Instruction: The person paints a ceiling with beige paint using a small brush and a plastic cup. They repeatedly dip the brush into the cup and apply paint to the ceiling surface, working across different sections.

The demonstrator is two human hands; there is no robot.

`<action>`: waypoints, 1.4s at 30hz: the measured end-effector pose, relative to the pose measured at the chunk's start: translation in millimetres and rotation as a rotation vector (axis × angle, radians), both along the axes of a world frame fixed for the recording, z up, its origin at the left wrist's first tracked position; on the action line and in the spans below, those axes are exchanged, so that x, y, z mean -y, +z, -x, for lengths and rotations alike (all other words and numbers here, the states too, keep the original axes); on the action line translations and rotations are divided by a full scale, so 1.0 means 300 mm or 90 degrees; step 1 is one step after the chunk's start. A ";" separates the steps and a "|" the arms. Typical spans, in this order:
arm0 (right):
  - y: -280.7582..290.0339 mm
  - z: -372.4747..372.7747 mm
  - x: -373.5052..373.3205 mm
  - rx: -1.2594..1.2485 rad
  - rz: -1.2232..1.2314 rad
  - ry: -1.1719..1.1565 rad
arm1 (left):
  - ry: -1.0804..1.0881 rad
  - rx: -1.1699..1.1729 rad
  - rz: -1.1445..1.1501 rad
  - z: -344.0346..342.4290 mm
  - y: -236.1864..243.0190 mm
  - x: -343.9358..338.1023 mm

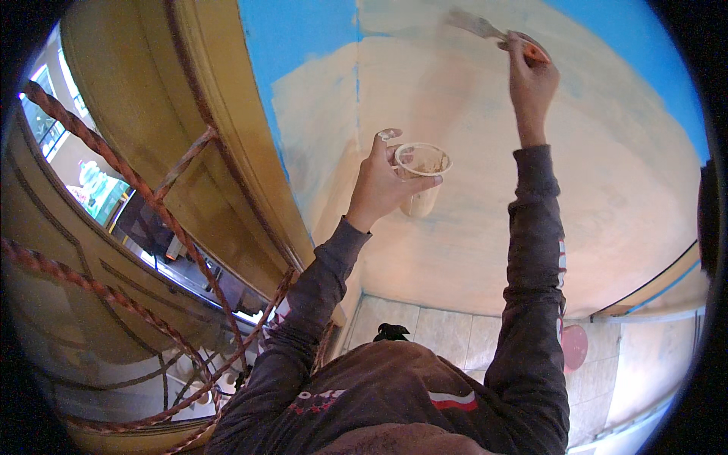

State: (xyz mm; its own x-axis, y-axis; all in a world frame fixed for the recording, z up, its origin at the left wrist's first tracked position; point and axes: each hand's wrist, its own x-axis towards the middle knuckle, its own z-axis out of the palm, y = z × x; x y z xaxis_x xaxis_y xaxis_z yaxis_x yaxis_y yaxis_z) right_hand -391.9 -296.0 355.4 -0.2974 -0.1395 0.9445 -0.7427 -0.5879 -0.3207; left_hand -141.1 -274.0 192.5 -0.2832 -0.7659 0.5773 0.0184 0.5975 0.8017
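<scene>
My left hand [371, 186] grips a clear plastic cup [421, 196] with pale residue around its inside, held upright in front of the wall. Higher up on the right, my right hand [531, 80] is closed on the orange handle of a flat paintbrush [478, 25], its bristles pointing up-left at the upper wall; whether they touch it I cannot tell. The curved wall [462, 243] is mostly pale peach, with bright blue areas along the top and left edge and uneven, patchy borders between the colours.
At the left are twisted reddish metal bars [114, 155] across a window opening [53, 106] framed by a mustard-coloured panel [182, 61]. Below me lie a tiled floor [447, 334] and a round red object [574, 349]. A ledge [644, 288] runs along the right.
</scene>
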 end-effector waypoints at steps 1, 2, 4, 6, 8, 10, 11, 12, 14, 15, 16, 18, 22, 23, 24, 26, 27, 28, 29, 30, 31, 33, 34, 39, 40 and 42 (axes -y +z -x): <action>0.007 -0.019 0.023 -0.010 0.003 0.001 | 0.010 0.015 0.016 0.001 0.007 -0.007; 0.007 -0.039 0.074 -0.051 0.037 0.018 | 0.015 0.032 0.032 0.008 0.011 -0.011; 0.026 -0.161 0.124 -0.067 -0.025 0.037 | -0.011 0.036 -0.024 0.002 0.018 -0.007; 0.055 -0.263 0.194 -0.060 0.086 0.137 | -0.028 0.034 -0.058 0.010 0.030 -0.005; 0.078 -0.315 0.214 -0.056 0.096 0.171 | -0.029 0.022 -0.076 0.003 0.035 -0.011; 0.107 -0.316 0.200 -0.079 0.034 0.093 | -0.018 0.032 -0.056 0.004 0.039 -0.011; 0.111 -0.303 0.196 -0.097 0.060 0.090 | -0.010 0.036 -0.048 0.001 0.035 -0.012; 0.114 -0.283 0.188 -0.091 0.061 0.081 | -0.013 0.032 -0.047 -0.002 0.030 -0.010; 0.116 -0.227 0.168 -0.079 0.061 0.064 | -0.017 0.025 -0.047 -0.006 0.020 -0.003; 0.115 -0.173 0.152 -0.075 0.056 0.058 | -0.023 0.027 -0.047 -0.004 0.021 -0.007; 0.115 -0.104 0.122 -0.070 -0.023 0.008 | -0.029 0.030 -0.047 -0.003 0.027 -0.015; 0.119 0.001 0.036 -0.026 -0.025 -0.020 | -0.040 0.035 -0.044 0.002 0.030 -0.023; 0.110 0.248 -0.111 -0.098 -0.035 -0.157 | -0.042 0.055 -0.045 -0.007 0.048 -0.038; 0.118 0.330 -0.149 -0.120 -0.003 -0.182 | -0.050 0.063 -0.047 0.001 0.057 -0.046; 0.120 0.379 -0.196 -0.109 -0.037 -0.229 | -0.063 0.053 -0.044 0.000 0.057 -0.046; 0.128 0.413 -0.272 -0.107 -0.091 -0.278 | -0.078 0.033 -0.043 -0.008 0.045 -0.036; 0.128 0.419 -0.293 -0.081 -0.072 -0.247 | -0.076 0.020 -0.028 -0.005 0.035 -0.027; 0.128 0.422 -0.308 -0.057 -0.053 -0.215 | -0.072 0.007 -0.013 0.000 0.021 -0.014; 0.130 0.413 -0.325 -0.031 -0.035 -0.186 | -0.071 -0.004 0.002 0.004 0.019 -0.013; 0.131 0.397 -0.321 -0.043 -0.005 -0.167 | -0.067 -0.001 0.002 0.005 0.018 -0.013; 0.127 0.373 -0.298 -0.056 0.025 -0.148 | -0.062 0.001 0.001 0.005 0.020 -0.015; 0.132 0.281 -0.233 -0.082 0.036 -0.136 | -0.058 0.005 -0.001 0.000 0.026 -0.020; 0.128 0.197 -0.188 -0.091 0.022 -0.075 | -0.060 0.007 -0.003 -0.005 0.022 -0.017; 0.159 -0.177 0.075 -0.089 0.000 0.147 | -0.075 0.041 -0.030 0.005 0.038 -0.037; 0.165 -0.234 0.110 -0.096 -0.016 0.113 | -0.067 0.041 -0.039 0.005 0.040 -0.041; 0.174 -0.306 0.174 -0.117 -0.030 0.135 | -0.067 0.033 -0.061 0.012 0.039 -0.038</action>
State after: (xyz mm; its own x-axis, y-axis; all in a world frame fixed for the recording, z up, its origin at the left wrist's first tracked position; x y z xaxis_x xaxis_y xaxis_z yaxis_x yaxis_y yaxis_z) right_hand -300.1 -348.3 407.6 -0.0817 -0.2253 0.9709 -0.6524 -0.7243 -0.2230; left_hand -144.7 -262.5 204.2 -0.3918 -0.7818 0.4851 0.0339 0.5146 0.8568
